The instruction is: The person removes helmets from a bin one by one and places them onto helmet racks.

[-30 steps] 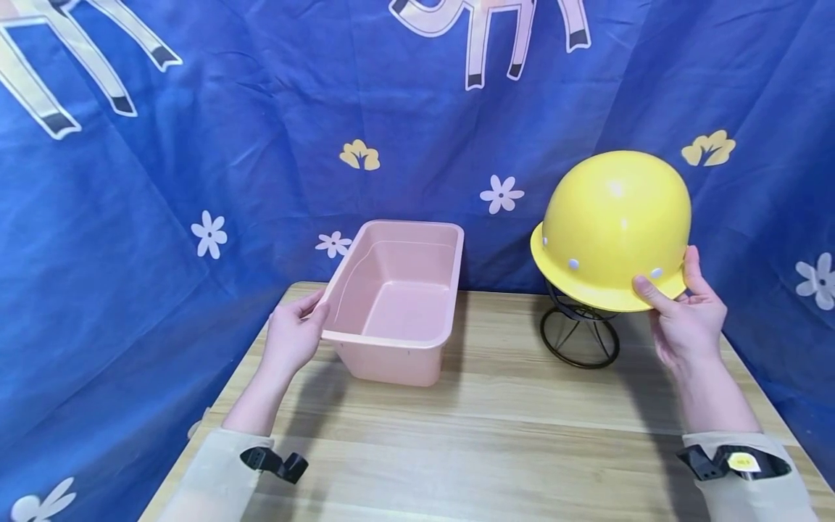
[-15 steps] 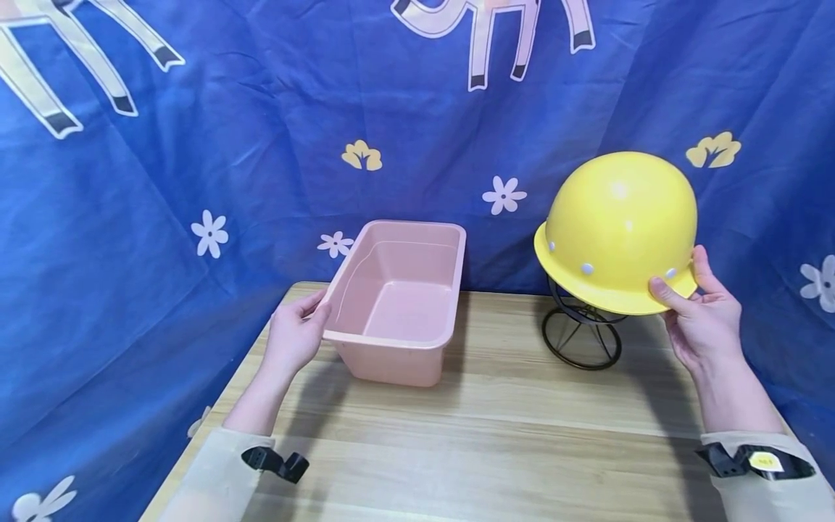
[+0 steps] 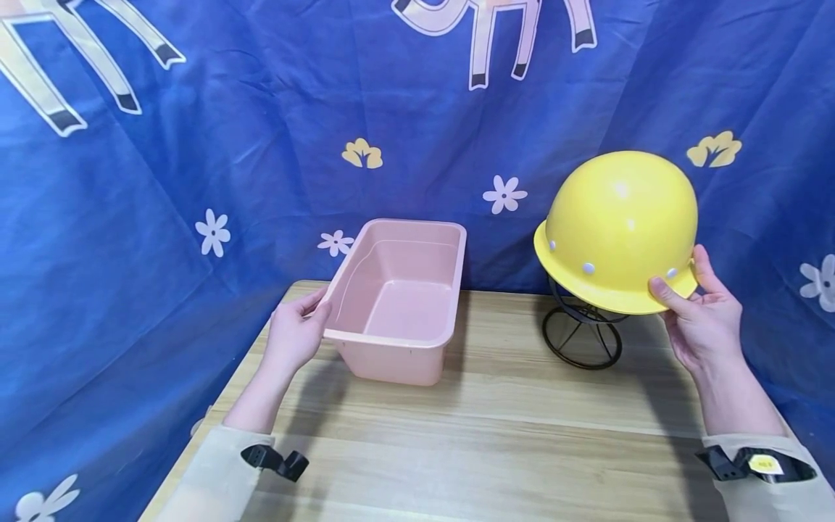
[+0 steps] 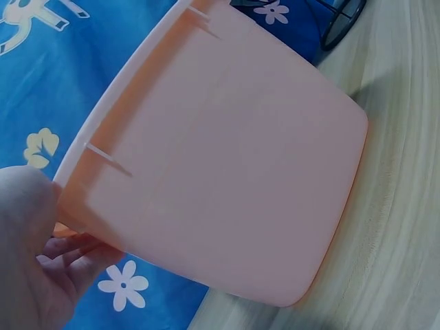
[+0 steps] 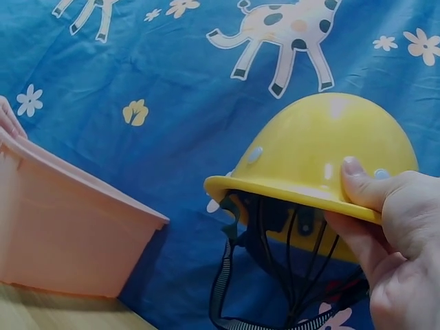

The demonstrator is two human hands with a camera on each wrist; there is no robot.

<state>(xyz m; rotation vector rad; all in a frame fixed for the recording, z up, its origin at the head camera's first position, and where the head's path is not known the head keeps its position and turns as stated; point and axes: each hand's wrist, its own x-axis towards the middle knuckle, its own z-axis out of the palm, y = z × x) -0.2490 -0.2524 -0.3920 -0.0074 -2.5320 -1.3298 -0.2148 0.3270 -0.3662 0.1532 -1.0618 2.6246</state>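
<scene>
A pink plastic bin (image 3: 391,362) stands on the table, its hollow facing up. My left hand (image 3: 296,333) pinches the rim at its front left corner; in the left wrist view the thumb and curled fingers (image 4: 86,265) show at that corner. On the right, my right hand (image 3: 704,322) grips the brim of a yellow hard hat (image 3: 620,225), thumb on top and fingers underneath. The hat is tilted over a black wire stand (image 3: 587,367), whose upper part it hides. Below the brim hangs a dark strap (image 5: 221,282), seen in the right wrist view.
The light wood table (image 3: 496,449) reaches back to a blue printed curtain (image 3: 274,130), which also hangs along both sides. A gap of tabletop separates the bin from the wire stand. Black wrist cameras are strapped over both pale sleeves (image 3: 215,471).
My right hand and the hard hat have moved slightly to the right, mostly in the first half second. My left hand and the bin have stayed in place.
</scene>
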